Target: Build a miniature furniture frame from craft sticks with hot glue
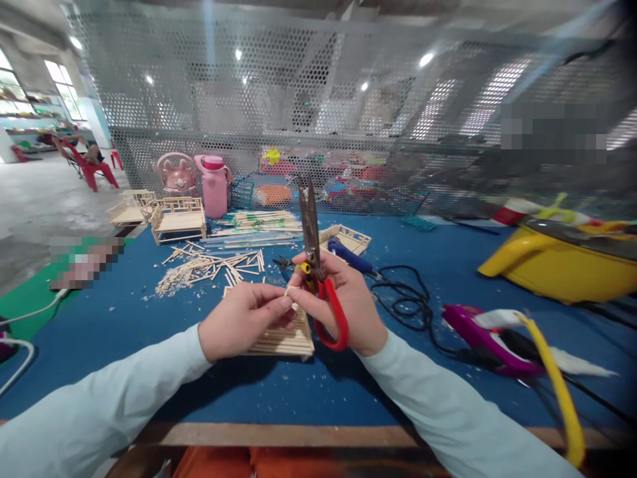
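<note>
My left hand (pixel 243 315) is closed, with thumb and forefinger pinching a small pale piece of wooden stick (pixel 289 290). At that piece the fingertips of my right hand (pixel 355 309) meet those of the left. Scissors (pixel 309 222) are also in my right hand, their blades pointing up and their red handle (pixel 339 318) looped by the palm. Below both hands lies a slatted panel of wooden sticks (pixel 283 343), partly covered by the left hand. Behind the right fingers shows a small yellow-and-black tool (pixel 305 268), mostly hidden.
Loose sticks and scraps (pixel 199 272) litter the blue tabletop (pixel 164 372). Stick-built miniature furniture (pixel 179 219) and a pink bottle (pixel 215 189) stand behind. Rightward are a blue-handled tool (pixel 348 255), black cord (pixel 405 299), purple tool (pixel 490 338) and yellow container (pixel 562 262). Metal mesh (pixel 169 126) closes the back.
</note>
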Demonstrator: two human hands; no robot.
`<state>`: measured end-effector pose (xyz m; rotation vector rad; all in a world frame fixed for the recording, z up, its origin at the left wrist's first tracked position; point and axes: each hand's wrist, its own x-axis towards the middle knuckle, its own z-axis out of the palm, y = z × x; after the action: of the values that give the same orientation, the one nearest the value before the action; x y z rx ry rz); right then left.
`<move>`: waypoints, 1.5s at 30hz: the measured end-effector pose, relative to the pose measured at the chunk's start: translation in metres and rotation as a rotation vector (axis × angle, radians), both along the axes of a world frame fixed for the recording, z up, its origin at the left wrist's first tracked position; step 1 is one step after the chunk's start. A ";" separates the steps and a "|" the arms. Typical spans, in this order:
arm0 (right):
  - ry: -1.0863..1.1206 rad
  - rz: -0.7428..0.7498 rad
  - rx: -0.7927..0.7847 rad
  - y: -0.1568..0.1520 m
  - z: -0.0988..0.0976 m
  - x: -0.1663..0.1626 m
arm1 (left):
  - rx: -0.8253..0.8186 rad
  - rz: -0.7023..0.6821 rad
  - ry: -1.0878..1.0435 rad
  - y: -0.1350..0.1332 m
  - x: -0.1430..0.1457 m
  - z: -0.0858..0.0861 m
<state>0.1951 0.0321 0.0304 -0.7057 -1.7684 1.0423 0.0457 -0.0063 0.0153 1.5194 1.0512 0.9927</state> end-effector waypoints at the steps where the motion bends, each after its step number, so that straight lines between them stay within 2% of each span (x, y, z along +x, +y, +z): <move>1: -0.002 0.007 0.001 -0.001 -0.001 0.000 | -0.006 0.003 -0.010 0.000 0.000 -0.001; 7: -0.104 0.051 0.071 0.007 -0.001 0.006 | 0.004 0.058 -0.011 0.004 -0.006 0.001; 12: -0.428 0.013 0.362 0.030 0.004 0.031 | -0.172 0.208 -0.166 0.007 -0.016 0.010; 15: -0.626 0.034 0.499 0.036 0.003 0.038 | -0.166 0.233 -0.152 0.007 -0.019 0.009; 18: -0.697 0.045 0.569 0.034 0.001 0.035 | -0.114 0.252 -0.099 0.007 -0.022 0.005; 25: -0.709 0.037 0.594 0.026 -0.001 0.027 | 0.035 0.197 -0.053 0.009 -0.024 -0.006; 35: -0.726 0.060 0.641 0.023 0.000 0.025 | 0.137 0.175 0.081 0.007 -0.022 -0.002; 45: -0.710 0.121 0.621 0.022 -0.002 0.025 | 0.248 0.183 0.139 0.007 -0.024 -0.003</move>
<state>0.2205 0.0537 0.0281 -0.6038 -2.5962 0.2509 0.0222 0.0006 0.0121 1.7367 1.2173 1.1931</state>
